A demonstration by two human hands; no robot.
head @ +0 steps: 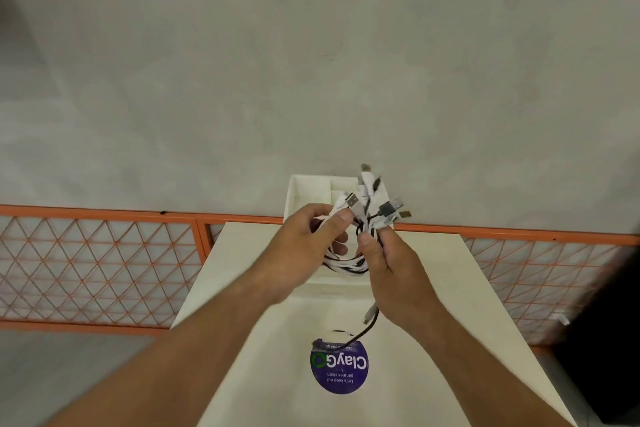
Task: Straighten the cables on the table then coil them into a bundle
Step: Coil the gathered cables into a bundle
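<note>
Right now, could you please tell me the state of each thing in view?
cables: looped, held up in both hands, plugs sticking out
left hand: gripping the cables
right hand: gripping the cables
dark cable end: hanging loose
tray: open

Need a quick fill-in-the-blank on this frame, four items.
1. The left hand and right hand grip one coiled bundle of white and black ____.
2. A loose dark cable end dangles below the ____ hand.
3. The round purple sticker on the white table reads ____.
4. The mesh railing behind the table is ____.
Missing: cables; right; ClayGo; orange.
</note>
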